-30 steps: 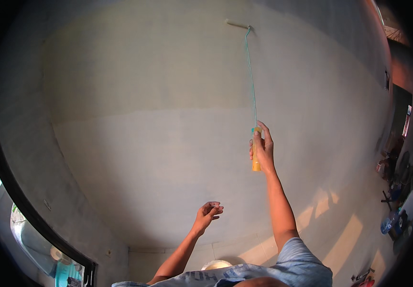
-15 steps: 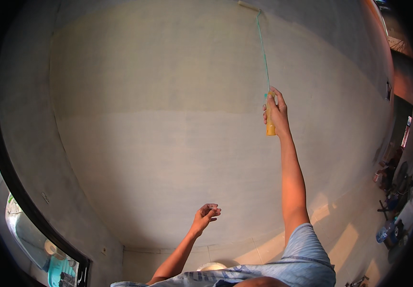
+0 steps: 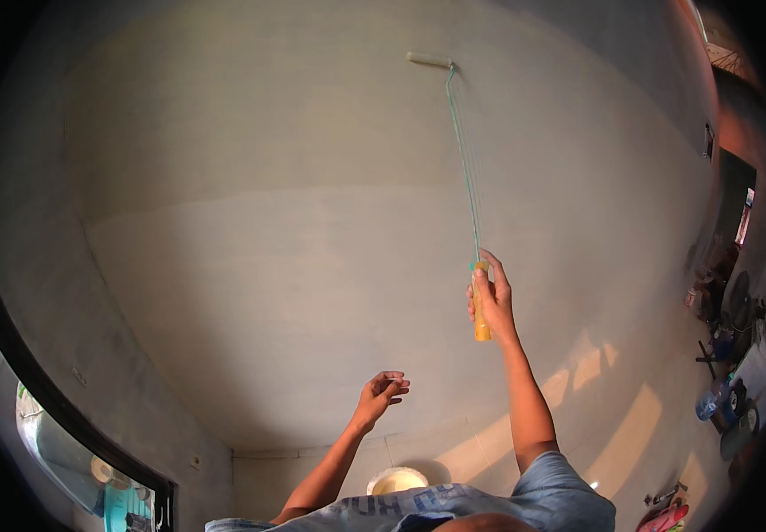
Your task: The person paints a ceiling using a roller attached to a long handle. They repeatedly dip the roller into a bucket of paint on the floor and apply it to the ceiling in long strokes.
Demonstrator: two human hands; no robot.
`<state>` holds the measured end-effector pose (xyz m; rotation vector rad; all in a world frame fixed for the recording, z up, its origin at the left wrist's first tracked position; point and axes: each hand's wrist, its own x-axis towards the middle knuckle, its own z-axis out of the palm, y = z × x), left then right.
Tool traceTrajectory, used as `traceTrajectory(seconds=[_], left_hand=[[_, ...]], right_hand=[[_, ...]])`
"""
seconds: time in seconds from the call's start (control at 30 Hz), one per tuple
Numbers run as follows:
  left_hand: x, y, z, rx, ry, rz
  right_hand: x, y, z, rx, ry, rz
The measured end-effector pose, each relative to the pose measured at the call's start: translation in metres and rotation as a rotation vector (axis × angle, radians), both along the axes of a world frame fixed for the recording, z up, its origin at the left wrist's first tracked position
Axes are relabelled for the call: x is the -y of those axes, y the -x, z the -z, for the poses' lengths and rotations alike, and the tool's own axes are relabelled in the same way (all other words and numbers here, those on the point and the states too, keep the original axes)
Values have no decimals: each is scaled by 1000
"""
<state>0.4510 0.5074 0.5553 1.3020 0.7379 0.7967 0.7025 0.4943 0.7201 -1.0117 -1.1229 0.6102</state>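
Note:
My right hand grips the yellow handle of a paint roller with a long green metal frame. Its pale roller sleeve lies against the upper wall, where a slightly darker patch meets a lighter area below. My left hand is raised lower and to the left, away from the roller, fingers loosely curled around what seems a thin pale thing, too small to make out.
A round container with pale contents stands on the tiled floor at the wall's foot. A black-framed opening is at the left. Assorted items crowd the right side; red tools lie at the lower right.
The roller and my right hand first went up and slightly right, then came down and left, now lower in view than a second ago. My left hand has barely moved.

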Motion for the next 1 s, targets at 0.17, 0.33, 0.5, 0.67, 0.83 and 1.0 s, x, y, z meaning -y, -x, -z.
traceTrajectory(seconds=[0.17,0.33,0.5,0.67,0.83,1.0], left_hand=[[-8,1,13,-31,39,-1],[-12,6,21,-76,40,42],[-17,4,32,-77,71,46],[-20,4,36,-84,76,48],[-18,4,37,-77,82,32],[-17,3,37,-91,83,39]], right_hand=[[20,26,82,-60,112,-39],[37,48,148,-111,181,-78],[48,56,180,-127,215,-95],[60,64,193,-149,187,-114],[82,78,196,-175,196,-145],[78,90,200,-177,189,-157]])
